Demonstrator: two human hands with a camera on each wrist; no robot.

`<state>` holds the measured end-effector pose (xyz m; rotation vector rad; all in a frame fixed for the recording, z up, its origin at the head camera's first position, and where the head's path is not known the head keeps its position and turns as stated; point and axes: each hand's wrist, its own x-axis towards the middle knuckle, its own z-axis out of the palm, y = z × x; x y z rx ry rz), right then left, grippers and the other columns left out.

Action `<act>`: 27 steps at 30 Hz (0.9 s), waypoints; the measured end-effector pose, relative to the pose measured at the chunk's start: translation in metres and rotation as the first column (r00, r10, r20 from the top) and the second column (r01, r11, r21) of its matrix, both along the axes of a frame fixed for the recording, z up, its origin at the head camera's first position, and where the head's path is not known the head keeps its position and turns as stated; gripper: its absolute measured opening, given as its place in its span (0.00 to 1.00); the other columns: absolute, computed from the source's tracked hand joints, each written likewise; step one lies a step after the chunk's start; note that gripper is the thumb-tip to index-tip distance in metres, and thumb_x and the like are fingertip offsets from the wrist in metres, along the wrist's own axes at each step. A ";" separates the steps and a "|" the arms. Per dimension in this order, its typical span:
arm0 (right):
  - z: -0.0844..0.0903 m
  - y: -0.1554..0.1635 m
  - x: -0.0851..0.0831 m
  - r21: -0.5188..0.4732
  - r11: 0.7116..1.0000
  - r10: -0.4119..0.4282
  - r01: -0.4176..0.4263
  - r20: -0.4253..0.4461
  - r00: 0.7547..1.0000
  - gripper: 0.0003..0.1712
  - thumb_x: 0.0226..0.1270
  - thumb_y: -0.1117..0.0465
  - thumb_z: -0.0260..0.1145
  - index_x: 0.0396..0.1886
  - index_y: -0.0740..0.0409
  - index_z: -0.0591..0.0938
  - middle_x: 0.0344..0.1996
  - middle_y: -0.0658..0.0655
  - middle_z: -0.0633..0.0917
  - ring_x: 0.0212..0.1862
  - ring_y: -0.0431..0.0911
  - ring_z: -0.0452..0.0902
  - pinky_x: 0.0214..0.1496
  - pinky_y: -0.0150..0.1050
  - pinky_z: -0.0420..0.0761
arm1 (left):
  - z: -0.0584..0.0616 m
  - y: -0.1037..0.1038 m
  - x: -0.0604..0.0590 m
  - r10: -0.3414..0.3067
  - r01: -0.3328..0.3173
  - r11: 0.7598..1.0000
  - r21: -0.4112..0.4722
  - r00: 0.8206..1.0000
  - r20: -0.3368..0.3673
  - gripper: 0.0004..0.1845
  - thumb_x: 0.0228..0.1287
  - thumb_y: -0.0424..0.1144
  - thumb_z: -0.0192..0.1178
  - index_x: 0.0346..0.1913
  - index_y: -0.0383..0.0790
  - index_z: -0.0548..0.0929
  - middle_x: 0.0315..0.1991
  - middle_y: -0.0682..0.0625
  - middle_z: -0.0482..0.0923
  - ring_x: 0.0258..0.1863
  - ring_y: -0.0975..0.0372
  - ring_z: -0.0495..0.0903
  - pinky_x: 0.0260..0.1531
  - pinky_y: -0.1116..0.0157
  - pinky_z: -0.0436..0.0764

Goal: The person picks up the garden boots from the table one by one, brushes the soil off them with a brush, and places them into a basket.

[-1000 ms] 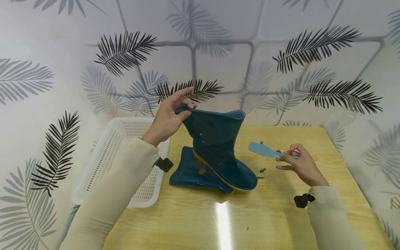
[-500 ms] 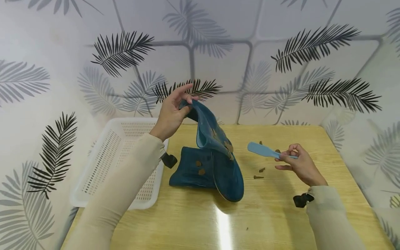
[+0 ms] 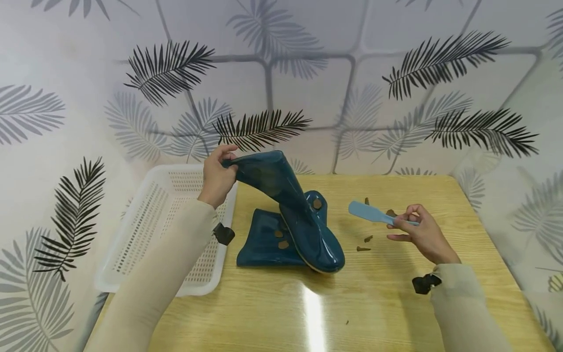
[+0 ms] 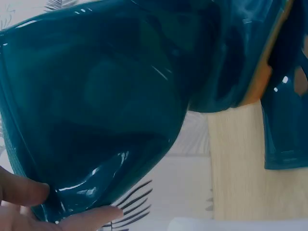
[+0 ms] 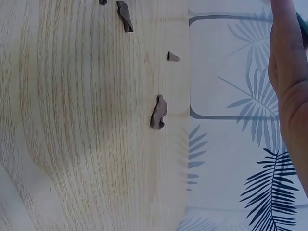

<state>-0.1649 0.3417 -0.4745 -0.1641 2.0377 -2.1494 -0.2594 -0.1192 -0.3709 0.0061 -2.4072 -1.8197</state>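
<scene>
My left hand (image 3: 217, 178) grips the top rim of a glossy teal rubber boot (image 3: 290, 208), which leans left with its toe on the wooden table (image 3: 378, 303). In the left wrist view the boot shaft (image 4: 106, 106) fills the frame, my fingers (image 4: 89, 217) pinching its edge. A second teal boot (image 3: 261, 239) lies flat under it, with brown mud patches (image 3: 281, 243). My right hand (image 3: 418, 232) holds a light blue scraper (image 3: 371, 212) by its handle, blade pointing left, apart from the boots.
A white perforated plastic basket (image 3: 145, 230) sits at the table's left edge beside my left arm. Small brown mud bits (image 3: 364, 243) lie between boots and scraper; the right wrist view shows them (image 5: 158, 112) near the far table edge. Leaf-patterned wall behind.
My left hand has swung the boot's shaft down and to the left, turning the boot so its glossy side shows; the toe stays on the table. The right hand and scraper have hardly moved.
</scene>
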 end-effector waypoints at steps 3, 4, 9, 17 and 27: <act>-0.001 0.001 -0.001 0.009 1.000 0.000 0.000 -0.006 1.000 0.15 0.75 0.69 0.58 0.45 0.62 0.59 0.39 0.55 0.78 0.45 0.44 0.85 0.45 0.48 0.84 | -0.003 -0.004 0.003 0.046 -0.047 0.999 0.015 0.998 0.051 0.25 0.68 0.18 0.49 0.64 0.39 0.75 0.57 0.45 0.76 0.09 0.66 0.55 0.23 0.66 0.76; -0.001 0.001 -0.001 0.015 1.000 0.001 -0.001 -0.010 1.000 0.15 0.76 0.68 0.58 0.45 0.62 0.59 0.39 0.55 0.78 0.45 0.44 0.85 0.45 0.48 0.84 | -0.004 -0.005 0.004 0.055 -0.056 0.998 0.019 0.996 0.063 0.27 0.67 0.17 0.48 0.65 0.39 0.74 0.59 0.45 0.76 0.10 0.65 0.56 0.26 0.63 0.78; -0.001 0.000 -0.003 0.029 1.000 0.011 -0.010 -0.014 1.000 0.14 0.76 0.68 0.58 0.45 0.61 0.60 0.39 0.56 0.77 0.45 0.44 0.85 0.45 0.48 0.84 | -0.006 -0.008 0.004 0.064 -0.078 0.989 0.127 0.991 0.114 0.30 0.66 0.19 0.39 0.70 0.37 0.67 0.67 0.46 0.71 0.43 0.59 0.75 0.41 0.53 0.80; 0.001 -0.004 -0.006 0.068 0.998 0.018 -0.018 -0.001 1.000 0.15 0.76 0.66 0.59 0.45 0.60 0.59 0.40 0.56 0.77 0.46 0.45 0.85 0.47 0.51 0.84 | -0.008 -0.013 0.008 0.092 -0.108 0.988 0.107 0.984 0.151 0.32 0.69 0.34 0.62 0.71 0.39 0.61 0.70 0.40 0.61 0.71 0.49 0.61 0.64 0.53 0.70; 0.005 -0.009 -0.009 0.075 0.997 0.020 -0.020 0.005 1.000 0.15 0.76 0.66 0.59 0.45 0.60 0.60 0.41 0.59 0.76 0.45 0.45 0.85 0.46 0.51 0.84 | -0.006 -0.022 0.023 -0.035 0.002 0.978 0.207 0.987 0.158 0.45 0.61 0.22 0.59 0.77 0.43 0.49 0.73 0.37 0.46 0.75 0.42 0.53 0.63 0.52 0.71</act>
